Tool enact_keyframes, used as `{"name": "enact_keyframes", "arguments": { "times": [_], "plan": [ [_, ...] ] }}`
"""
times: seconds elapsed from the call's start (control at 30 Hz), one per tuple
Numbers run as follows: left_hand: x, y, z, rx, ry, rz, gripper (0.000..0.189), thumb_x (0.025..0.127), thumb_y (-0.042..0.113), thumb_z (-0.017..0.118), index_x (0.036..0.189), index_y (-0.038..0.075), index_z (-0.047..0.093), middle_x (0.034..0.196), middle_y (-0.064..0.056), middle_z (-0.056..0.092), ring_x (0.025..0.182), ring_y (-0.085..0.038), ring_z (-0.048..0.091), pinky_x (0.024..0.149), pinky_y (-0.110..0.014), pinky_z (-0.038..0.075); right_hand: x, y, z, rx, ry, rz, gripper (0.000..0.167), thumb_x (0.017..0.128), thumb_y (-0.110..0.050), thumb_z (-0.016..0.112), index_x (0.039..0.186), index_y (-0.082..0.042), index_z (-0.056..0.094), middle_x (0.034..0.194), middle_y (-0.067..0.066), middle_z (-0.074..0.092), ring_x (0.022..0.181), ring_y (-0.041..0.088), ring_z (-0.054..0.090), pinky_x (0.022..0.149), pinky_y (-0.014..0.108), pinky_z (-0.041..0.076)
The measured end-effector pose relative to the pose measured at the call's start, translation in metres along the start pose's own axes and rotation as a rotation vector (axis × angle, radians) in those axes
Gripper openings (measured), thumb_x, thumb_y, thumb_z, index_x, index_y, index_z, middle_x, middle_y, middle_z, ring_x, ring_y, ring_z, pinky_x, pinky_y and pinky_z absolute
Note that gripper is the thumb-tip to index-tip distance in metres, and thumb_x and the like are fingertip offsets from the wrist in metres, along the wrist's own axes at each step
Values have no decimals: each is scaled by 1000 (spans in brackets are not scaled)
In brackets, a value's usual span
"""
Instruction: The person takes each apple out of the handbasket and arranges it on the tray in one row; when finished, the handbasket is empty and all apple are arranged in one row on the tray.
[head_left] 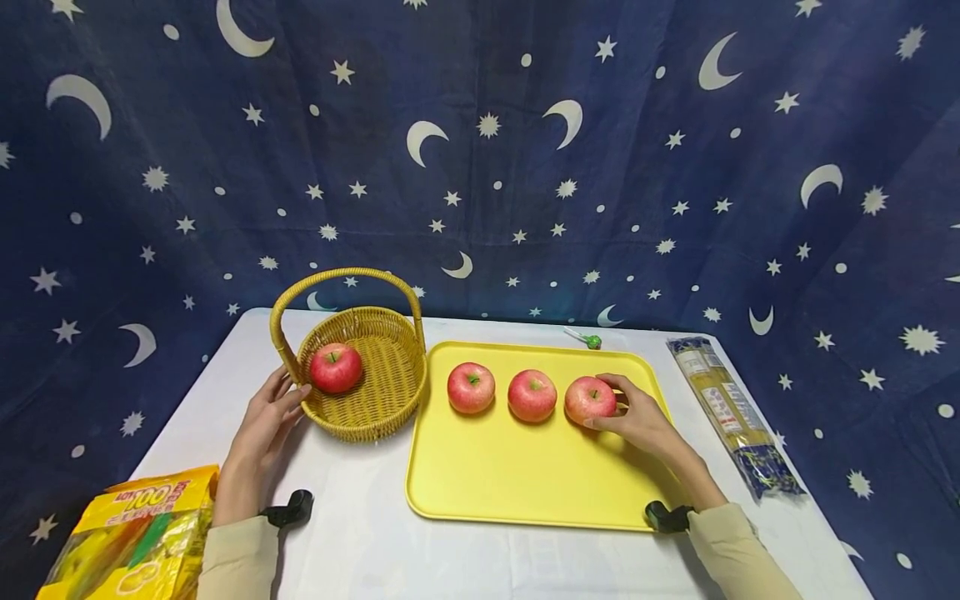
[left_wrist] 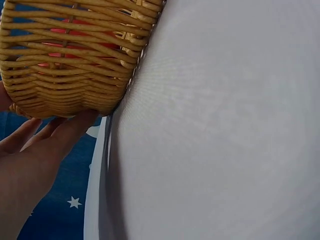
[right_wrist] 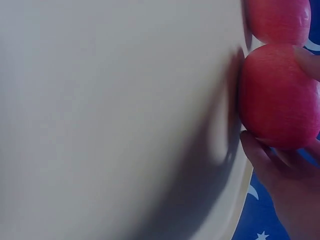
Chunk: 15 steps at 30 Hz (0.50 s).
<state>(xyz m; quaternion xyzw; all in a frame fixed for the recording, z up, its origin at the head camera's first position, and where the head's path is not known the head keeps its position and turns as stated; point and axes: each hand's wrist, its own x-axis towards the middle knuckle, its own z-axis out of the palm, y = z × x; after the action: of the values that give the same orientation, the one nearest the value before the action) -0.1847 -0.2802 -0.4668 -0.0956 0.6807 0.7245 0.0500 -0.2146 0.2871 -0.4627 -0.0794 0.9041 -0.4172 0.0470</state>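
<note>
My left hand (head_left: 262, 421) holds the near left side of a round wicker basket (head_left: 360, 429), thumb at the rim and fingers along the outer wall. In the left wrist view its fingertips (left_wrist: 82, 122) meet the woven wall. One red apple (head_left: 335, 367) lies inside the basket, toward its left. On the yellow tray (head_left: 495, 475), my right hand (head_left: 637, 417) grips the rightmost apple (head_left: 588, 401) between thumb and fingers. In the right wrist view this apple (right_wrist: 277, 100) sits low over the tray. A middle apple (head_left: 532, 396) and a left apple (head_left: 471, 387) complete the row.
A green-wrapped lollipop (head_left: 592, 342) lies behind the tray. Clear packs of noodles (head_left: 731, 408) lie along the table's right side. A yellow candy bag (head_left: 135, 533) occupies the front left corner. The basket's tall handle (head_left: 347, 272) arches upright, and a starry curtain (head_left: 480, 167) hangs behind the table.
</note>
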Motion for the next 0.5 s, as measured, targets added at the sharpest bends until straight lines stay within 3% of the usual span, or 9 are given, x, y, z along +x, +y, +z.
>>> {"name": "enact_keyframes", "arguments": {
  "times": [0.17, 0.37, 0.5],
  "plan": [
    [1, 1, 0, -7, -1, 2, 79, 106, 24, 57, 168, 21, 7, 174, -7, 11, 142, -10, 38, 106, -17, 46, 0, -1, 0, 11, -18, 22, 80, 84, -28, 85, 149, -5, 45, 149, 23, 49, 130, 47, 54, 109, 60, 46],
    [2, -1, -1, 4, -7, -8, 78, 107, 23, 54, 168, 22, 5, 174, -5, 10, 149, -18, 31, 125, -39, 29, 2, 0, 1, -25, -32, 59, 90, 83, -37, 86, 154, -8, 39, 152, 22, 47, 132, 46, 52, 109, 59, 47],
    [1, 0, 0, 8, -8, 0, 78, 107, 24, 55, 168, 21, 5, 174, -7, 10, 150, -20, 30, 125, -39, 30, 3, -2, 0, -63, -29, 43, 94, 82, -39, 86, 156, -7, 38, 154, 22, 46, 133, 46, 52, 109, 59, 48]
  ]
}}
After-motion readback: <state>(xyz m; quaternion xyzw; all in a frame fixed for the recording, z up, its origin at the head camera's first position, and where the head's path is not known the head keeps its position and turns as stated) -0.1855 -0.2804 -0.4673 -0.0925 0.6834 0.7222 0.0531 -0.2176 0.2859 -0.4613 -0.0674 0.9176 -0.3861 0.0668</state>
